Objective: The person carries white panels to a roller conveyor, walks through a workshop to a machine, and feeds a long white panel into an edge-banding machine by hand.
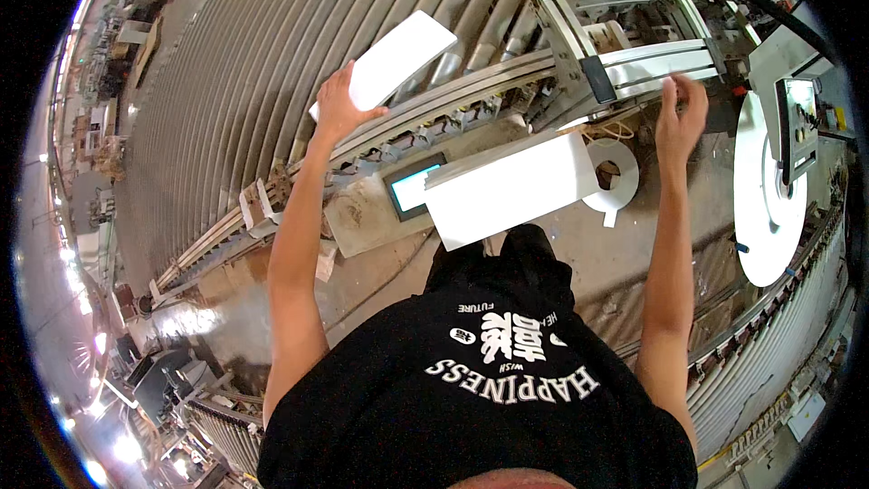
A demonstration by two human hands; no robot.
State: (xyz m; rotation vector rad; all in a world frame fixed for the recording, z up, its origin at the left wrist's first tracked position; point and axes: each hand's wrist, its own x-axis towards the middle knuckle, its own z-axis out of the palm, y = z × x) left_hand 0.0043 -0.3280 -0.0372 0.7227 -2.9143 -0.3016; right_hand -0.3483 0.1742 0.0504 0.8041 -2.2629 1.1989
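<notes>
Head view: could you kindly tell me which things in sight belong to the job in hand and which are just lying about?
Seemingly in the job:
left hand, on the far white panel
right hand, near the metal frame
near white panel
roller bed

Seemingly aside, touched by neither hand:
white ring
large white disc, far right

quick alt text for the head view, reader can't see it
A left hand grips a white panel over a roller conveyor, while the right hand is raised beside a metal frame. A second white panel sits just beyond the black T-shirt, with a large white disc at far right.
</notes>
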